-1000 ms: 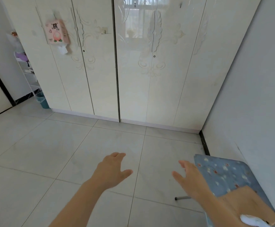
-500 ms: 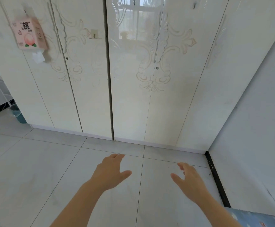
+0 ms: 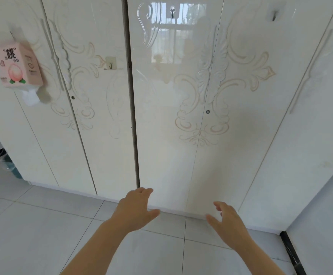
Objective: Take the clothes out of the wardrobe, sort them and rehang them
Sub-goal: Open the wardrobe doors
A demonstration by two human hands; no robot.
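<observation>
Fingers of both hands are spread wide and hold nothing. Left hand and right hand hang palm-down over the tiled floor, low in view, short of the wardrobe and not touching it.

Key relation: everything the hands need sits up and forward of the fingers. Wardrobe doors are all closed, so the clothes are not in view; judging by the task they are behind those doors, nothing taken out yet.

Door layout, near to far:
- Bottom edges of the doors meet the floor just beyond the fingertips.
- Right-hand pair of doors meets at a thin vertical seam, which runs up between the two hands, nearer the right one.
- A small keyhole sits just beside that seam, well above the hands.
- Long raised carved strips, probably the handles, flank the seam higher still. Long axis vertical.
- Dark gap splitting the two wardrobe sections runs up from just above the left hand.

Judgement: right hand is better placed for the right door of that pair, left hand for the left door. Both need to rise a good way and wrap a vertical grip, then pull outward.

A pink tissue box hangs on the far-left door, clear of the reach.
</observation>
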